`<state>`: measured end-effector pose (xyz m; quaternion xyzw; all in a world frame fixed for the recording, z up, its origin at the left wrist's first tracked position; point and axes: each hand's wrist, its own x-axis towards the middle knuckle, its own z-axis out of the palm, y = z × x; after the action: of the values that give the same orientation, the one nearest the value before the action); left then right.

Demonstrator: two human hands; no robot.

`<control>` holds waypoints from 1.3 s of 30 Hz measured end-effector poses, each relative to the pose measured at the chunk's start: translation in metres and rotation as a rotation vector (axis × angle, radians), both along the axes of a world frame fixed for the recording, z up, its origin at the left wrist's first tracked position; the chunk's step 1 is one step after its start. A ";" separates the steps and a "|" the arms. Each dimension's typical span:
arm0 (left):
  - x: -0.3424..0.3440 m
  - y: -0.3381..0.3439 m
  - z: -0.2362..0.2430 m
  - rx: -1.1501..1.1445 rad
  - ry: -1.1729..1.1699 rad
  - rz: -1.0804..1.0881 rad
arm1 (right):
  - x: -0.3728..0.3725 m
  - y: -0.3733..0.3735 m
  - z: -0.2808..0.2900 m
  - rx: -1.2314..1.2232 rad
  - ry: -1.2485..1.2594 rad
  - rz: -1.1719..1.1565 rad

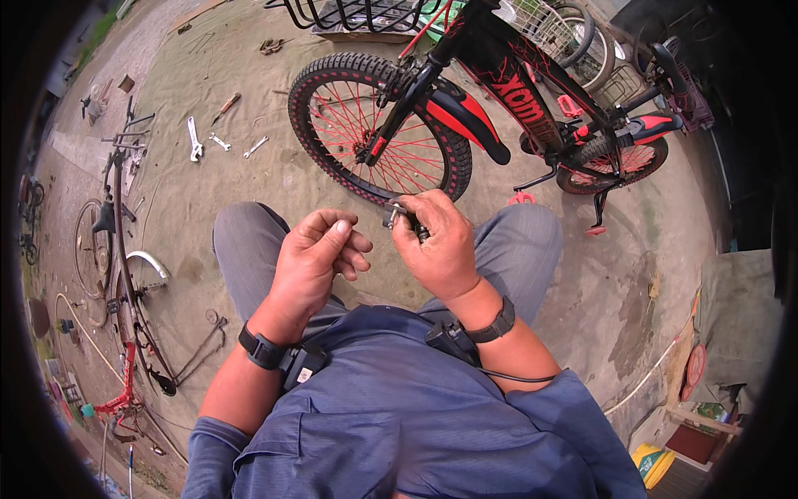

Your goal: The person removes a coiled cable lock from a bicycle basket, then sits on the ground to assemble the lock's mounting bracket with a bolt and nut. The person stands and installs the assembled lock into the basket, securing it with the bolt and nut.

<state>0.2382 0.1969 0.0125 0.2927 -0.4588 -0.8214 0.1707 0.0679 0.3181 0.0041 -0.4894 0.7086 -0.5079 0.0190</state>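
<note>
In front of my lap, my right hand (440,245) grips a small metal-and-black part (394,215). Its metal end juts past my thumb and index finger toward the left, and my fingers and palm cover much of the rest. A short gap to the left of it, my left hand (320,249) is closed, thumb pressed to the curled fingers. Whether anything small is pinched there, I cannot make out. Just beyond both hands stands a black and red bicycle (519,79), its front wheel (378,185) with red spokes nearest to my fingers.
An adjustable wrench (194,139), two small spanners (256,147) and a screwdriver (225,108) lie on the ground mat to the far left. Stripped bicycle frames (125,274) lie along the left side. At the right, a pale hose (644,378) crosses the ground near a wooden crate (690,424).
</note>
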 end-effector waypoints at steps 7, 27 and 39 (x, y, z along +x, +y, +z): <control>-0.001 0.001 -0.002 -0.052 -0.018 -0.001 | -0.001 -0.001 -0.001 0.008 0.018 -0.004; -0.013 0.009 0.011 -0.251 -0.072 -0.010 | 0.004 -0.007 0.000 0.032 0.154 0.023; -0.016 0.009 0.005 -0.297 -0.093 -0.020 | 0.006 -0.008 -0.001 0.041 0.181 0.045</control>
<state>0.2221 0.2056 0.0172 0.2973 -0.5856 -0.7318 0.1824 0.0742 0.3099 0.0030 -0.5486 0.7066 -0.4464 -0.0234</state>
